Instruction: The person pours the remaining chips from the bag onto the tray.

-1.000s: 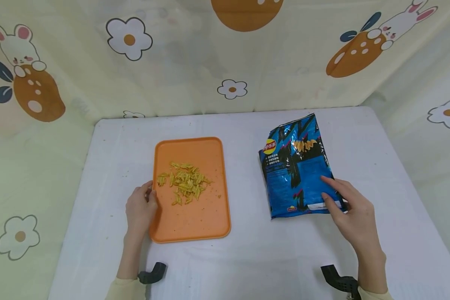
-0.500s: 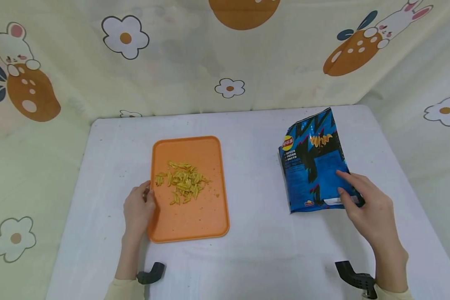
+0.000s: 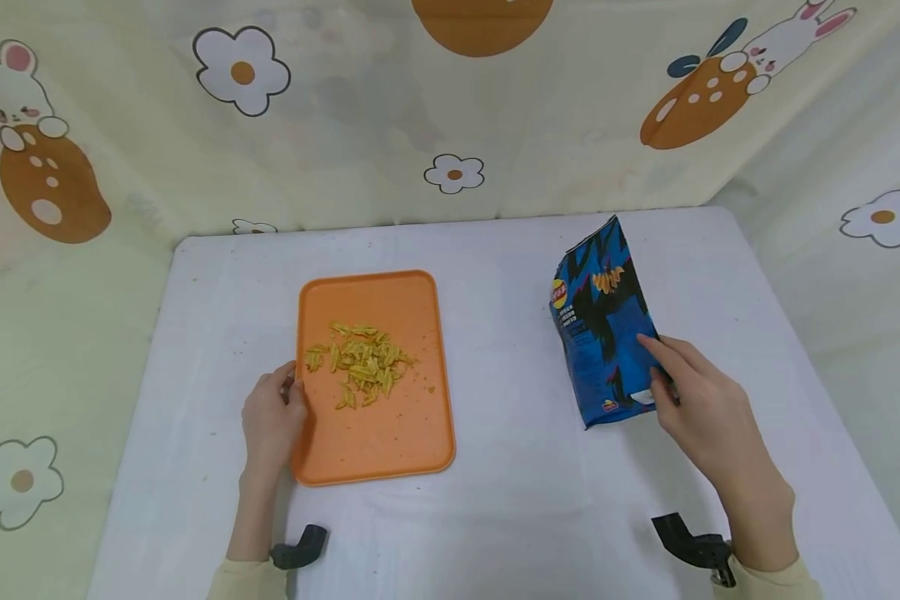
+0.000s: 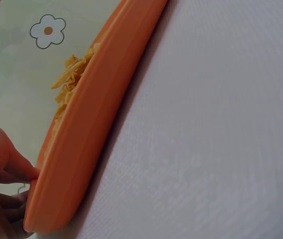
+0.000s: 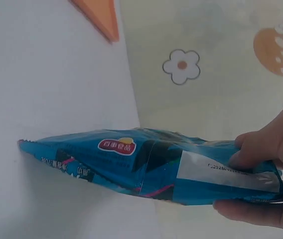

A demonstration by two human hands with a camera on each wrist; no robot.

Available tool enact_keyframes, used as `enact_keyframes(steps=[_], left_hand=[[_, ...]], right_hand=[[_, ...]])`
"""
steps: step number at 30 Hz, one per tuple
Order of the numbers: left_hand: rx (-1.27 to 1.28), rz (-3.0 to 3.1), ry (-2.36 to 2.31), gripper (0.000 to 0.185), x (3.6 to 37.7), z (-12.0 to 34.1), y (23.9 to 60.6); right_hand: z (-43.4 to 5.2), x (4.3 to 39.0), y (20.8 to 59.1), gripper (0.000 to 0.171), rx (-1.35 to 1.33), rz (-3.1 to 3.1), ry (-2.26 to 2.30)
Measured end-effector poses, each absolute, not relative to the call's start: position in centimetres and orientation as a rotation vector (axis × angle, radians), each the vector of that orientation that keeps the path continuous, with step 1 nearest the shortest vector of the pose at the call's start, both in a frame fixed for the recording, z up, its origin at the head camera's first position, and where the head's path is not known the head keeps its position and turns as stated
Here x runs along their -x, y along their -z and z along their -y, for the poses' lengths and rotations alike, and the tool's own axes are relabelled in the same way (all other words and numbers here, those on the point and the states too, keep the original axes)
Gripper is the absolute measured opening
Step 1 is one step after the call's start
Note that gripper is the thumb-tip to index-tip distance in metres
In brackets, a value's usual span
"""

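An orange tray lies on the left of the table, bearing a small heap of yellow wavy chips and scattered crumbs. At the tray's left rim my left hand pinches the edge; in the left wrist view the thumb lies at the rim with the other fingers partly hidden. On the right, my right hand grips a blue and black chip bag by its lower right side. The right wrist view has the bag tilted, between thumb and fingers, one corner near the white table.
A white cloth covers the table, with small crumbs here and there. Behind and beside it hangs a pale curtain printed with flowers and rabbits. Black wrist mounts sit on both forearms.
The chip bag went right, then came back somewhat left and now looks narrower, turned more on edge in my right hand. My left hand stays at the tray rim.
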State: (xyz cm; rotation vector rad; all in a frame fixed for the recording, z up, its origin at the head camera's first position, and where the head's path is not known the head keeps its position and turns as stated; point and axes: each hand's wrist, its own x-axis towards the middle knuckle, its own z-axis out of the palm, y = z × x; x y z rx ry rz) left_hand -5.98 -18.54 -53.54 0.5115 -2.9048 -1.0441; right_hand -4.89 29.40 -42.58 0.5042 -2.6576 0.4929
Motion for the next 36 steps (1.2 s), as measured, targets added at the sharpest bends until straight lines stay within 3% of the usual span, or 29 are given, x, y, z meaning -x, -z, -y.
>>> enact_keyframes(steps=[16,36], left_hand=[[-0.47,2.866,1.049,0.037,5.9,18.7,53.9],[-0.511,2.892,1.078,0.039,6.0,18.6,53.8]], right_hand=[[-25.8,5.6,41.3,0.047,-0.756,2.621,-0.296],[-22.3,6.1,41.8,0.042,-0.817,2.632,-0.319]])
